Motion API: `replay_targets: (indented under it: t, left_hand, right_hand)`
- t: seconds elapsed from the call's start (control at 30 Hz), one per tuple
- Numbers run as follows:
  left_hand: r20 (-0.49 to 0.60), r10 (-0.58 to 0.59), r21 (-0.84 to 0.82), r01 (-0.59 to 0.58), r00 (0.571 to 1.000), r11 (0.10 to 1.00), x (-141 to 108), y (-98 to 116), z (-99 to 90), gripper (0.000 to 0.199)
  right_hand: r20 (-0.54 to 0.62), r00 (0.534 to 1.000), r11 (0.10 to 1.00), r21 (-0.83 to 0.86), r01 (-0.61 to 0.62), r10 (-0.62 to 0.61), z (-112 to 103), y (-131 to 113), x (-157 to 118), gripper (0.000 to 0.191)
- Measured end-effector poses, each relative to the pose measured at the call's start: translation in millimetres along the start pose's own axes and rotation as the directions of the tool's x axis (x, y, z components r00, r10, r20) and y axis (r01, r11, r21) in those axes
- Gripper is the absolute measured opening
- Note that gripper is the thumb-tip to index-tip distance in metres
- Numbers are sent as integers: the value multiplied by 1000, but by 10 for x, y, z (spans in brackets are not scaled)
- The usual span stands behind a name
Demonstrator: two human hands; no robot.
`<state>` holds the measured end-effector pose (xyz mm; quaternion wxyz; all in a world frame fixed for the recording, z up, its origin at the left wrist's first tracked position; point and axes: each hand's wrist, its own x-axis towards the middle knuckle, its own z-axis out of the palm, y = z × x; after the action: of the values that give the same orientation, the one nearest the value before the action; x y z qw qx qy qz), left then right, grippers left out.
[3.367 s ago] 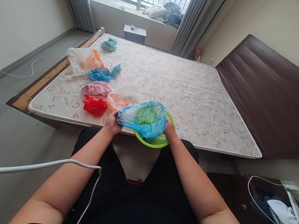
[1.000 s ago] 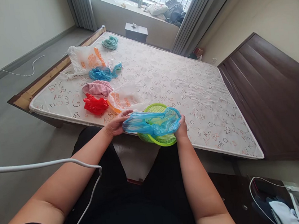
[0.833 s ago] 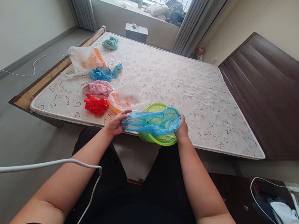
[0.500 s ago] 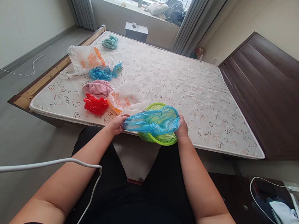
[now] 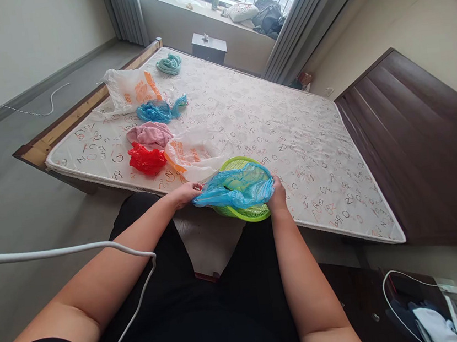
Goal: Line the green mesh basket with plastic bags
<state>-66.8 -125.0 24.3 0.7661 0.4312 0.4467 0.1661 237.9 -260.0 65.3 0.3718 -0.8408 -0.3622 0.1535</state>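
A thin blue plastic bag (image 5: 237, 189) is stretched between my two hands, over the mouth of a lime-green mesh basket (image 5: 254, 213). My left hand (image 5: 186, 194) pinches the bag's left end. At the opposite end, my right hand (image 5: 278, 192) grips the bag's edge beside the basket's rim. The basket tilts between my knees and the mattress edge, its inside partly covered by the bag. Just beyond my left hand lie a white plastic bag with orange print (image 5: 193, 153) and a crumpled red plastic bag (image 5: 146, 159).
On the mattress (image 5: 282, 131) also lie a pink cloth (image 5: 149, 134), another blue bag (image 5: 154, 112), a second white bag (image 5: 129, 89) and a teal cloth (image 5: 169, 64). A white cable (image 5: 130, 249) hangs across my left forearm. The dark headboard (image 5: 422, 153) stands at right.
My left hand has shifted slightly right and down with its end of the bag. The blue bag's mouth gapes wider over the basket. My right hand has hardly moved.
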Motion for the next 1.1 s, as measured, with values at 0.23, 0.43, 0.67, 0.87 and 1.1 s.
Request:
replay_targets:
  t: [0.23,0.43,0.67,0.87,1.1]
  left_hand:
    - [-81,-7,69,13,997,998,-5,59,-1,36]
    - [-15,-9,-52,8,1000,999,-63,124,34,48]
    - [-25,8,-133,-11,1000,991,-108,172,77,46]
    - [-44,-13,-166,6,999,986,-91,183,82,35]
    - [-43,-33,-187,24,999,982,-102,201,118,27]
  right_hand:
    - [-19,1000,1000,28,-7,7,-1,2,8,48]
    - [-80,993,990,118,-79,88,-8,-4,8,51]
    - [-44,995,993,82,-82,86,14,18,34,48]
    - [-51,996,995,81,-65,69,31,49,50,47]
    - [-83,994,987,151,-55,68,38,26,52,37]
